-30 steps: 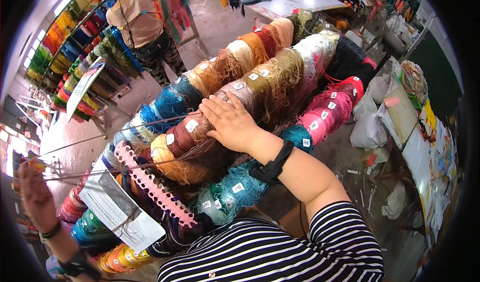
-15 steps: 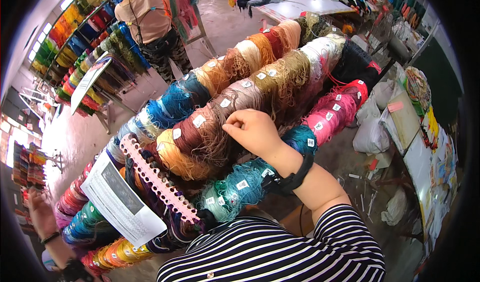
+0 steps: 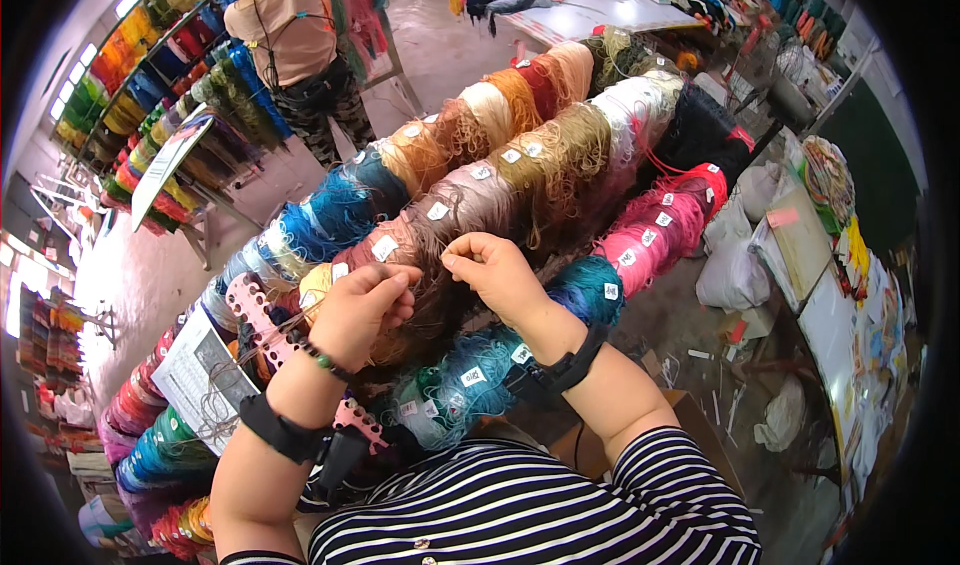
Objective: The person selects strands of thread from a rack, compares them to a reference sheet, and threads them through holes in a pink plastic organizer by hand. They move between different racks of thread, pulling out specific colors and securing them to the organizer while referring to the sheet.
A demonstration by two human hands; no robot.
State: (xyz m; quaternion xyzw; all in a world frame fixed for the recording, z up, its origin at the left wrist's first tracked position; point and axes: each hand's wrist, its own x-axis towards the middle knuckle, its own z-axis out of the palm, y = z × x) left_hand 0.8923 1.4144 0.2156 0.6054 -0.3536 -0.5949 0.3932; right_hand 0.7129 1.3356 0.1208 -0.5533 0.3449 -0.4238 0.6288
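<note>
Two bare hands are meeting over a rack of thread bundles; notes run left to right. At the left, a printed sheet (image 3: 192, 367) is lying askew on the rack, dark loose strands trailing over it. Next, a pink holed strip (image 3: 258, 320) is slanting down to the right, its middle passing behind the left forearm. A co-worker (image 3: 285, 40) is standing beyond the rack, back turned.

Left hand (image 3: 362, 303): grip narrow, fingers curling in, thumb closing toward the forefinger. Brown thread (image 3: 420, 237) is lying just beyond both sets of fingertips, mid-rack, its row's long axis running from lower left to upper right. Right hand (image 3: 497, 277): grip also narrow, pinching, fingertips facing the left hand's across a small gap. Both hands are hovering about equally near the brown thread; neither is clearly nearer. Cannot tell whether a fine strand is being held in either grip.

Nearer the body, teal thread (image 3: 495, 350) is sitting below the right wrist; pink thread (image 3: 677, 230) is continuing that row to the upper right.
</note>
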